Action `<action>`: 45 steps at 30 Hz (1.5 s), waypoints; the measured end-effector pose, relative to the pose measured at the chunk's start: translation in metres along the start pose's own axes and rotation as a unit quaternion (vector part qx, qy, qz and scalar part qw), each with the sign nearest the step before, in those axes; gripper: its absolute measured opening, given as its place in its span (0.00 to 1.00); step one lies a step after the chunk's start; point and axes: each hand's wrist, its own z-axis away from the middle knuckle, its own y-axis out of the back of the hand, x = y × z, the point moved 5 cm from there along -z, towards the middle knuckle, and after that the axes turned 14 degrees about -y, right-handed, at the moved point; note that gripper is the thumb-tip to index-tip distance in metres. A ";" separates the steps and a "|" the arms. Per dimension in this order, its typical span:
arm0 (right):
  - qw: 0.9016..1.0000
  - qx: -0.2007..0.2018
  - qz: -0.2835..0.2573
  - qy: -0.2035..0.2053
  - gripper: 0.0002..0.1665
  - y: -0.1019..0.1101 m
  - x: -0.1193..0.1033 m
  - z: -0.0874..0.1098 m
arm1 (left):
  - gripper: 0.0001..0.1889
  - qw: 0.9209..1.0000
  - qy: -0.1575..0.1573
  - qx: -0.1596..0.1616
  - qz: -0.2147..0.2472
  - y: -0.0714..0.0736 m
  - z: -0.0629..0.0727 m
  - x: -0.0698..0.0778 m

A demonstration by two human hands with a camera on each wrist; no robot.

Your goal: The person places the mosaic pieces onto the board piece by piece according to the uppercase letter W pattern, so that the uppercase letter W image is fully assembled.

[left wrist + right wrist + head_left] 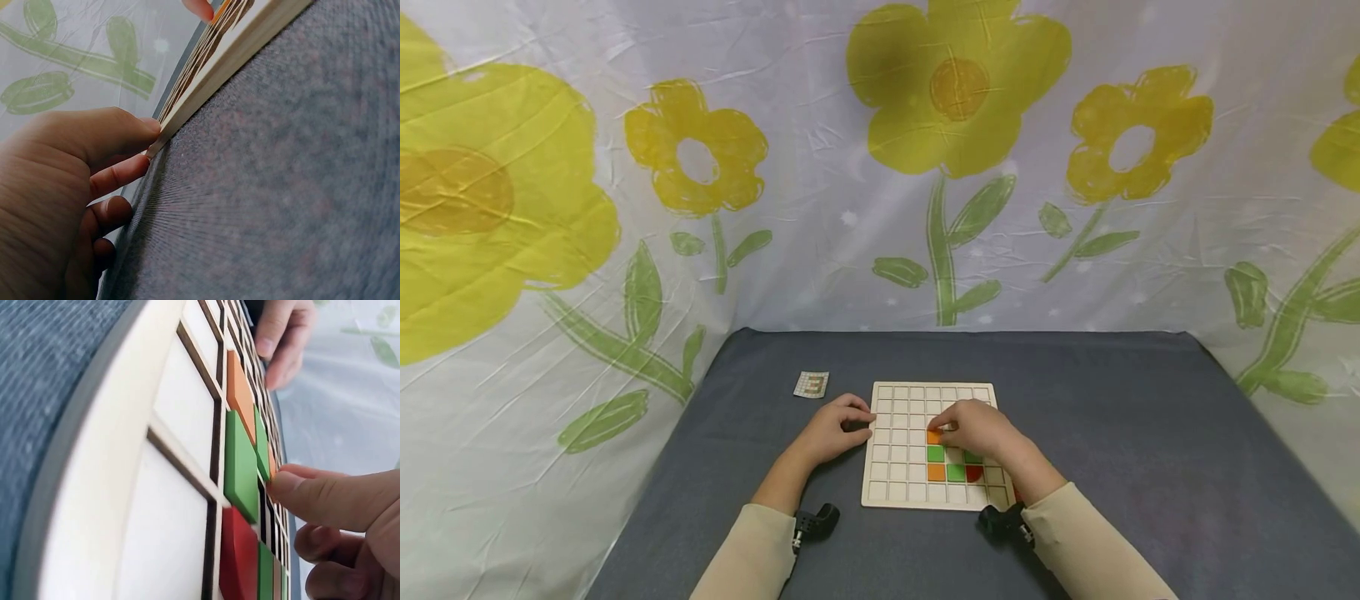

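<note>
Orange tile meets the right hand's narrowly pinched fingertips.

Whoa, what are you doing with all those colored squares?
A person's right grip is pinching an orange tile at a square of the wooden grid board, while the left grip touches the board's left edge. Green tiles and a red piece are on the board too, and many squares are bare. A small patterned card lies off its far left corner.
</note>
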 end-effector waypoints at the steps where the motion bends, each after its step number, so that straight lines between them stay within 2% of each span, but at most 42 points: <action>1: 1.000 -0.003 -0.009 -0.005 0.14 0.001 0.002 0.001 | 0.13 1.000 -0.003 0.002 0.002 0.000 0.000 0.001; 5: 0.999 -0.004 -0.031 -0.016 0.14 0.010 0.010 0.007 | 0.13 1.000 -0.007 0.002 0.005 -0.001 -0.001 0.001; 13: 0.998 0.004 -0.049 -0.027 0.15 0.024 0.028 0.022 | 0.13 1.000 0.012 -0.004 0.001 -0.001 0.001 -0.001; 22: 0.997 0.036 -0.058 -0.032 0.14 0.036 0.055 0.045 | 0.13 1.000 0.006 -0.003 0.007 -0.002 0.001 -0.002; 33: 0.996 0.046 -0.061 -0.035 0.16 0.041 0.089 0.073 | 0.13 1.000 0.007 -0.002 0.003 -0.001 -0.001 -0.001; 39: 0.997 0.057 -0.037 -0.038 0.16 0.039 0.112 0.080 | 0.13 1.000 0.002 0.002 0.004 0.000 -0.001 0.001; 45: 0.996 0.062 -0.033 -0.047 0.17 0.038 0.123 0.086 | 0.13 1.000 -0.004 0.005 0.000 -0.001 -0.001 0.001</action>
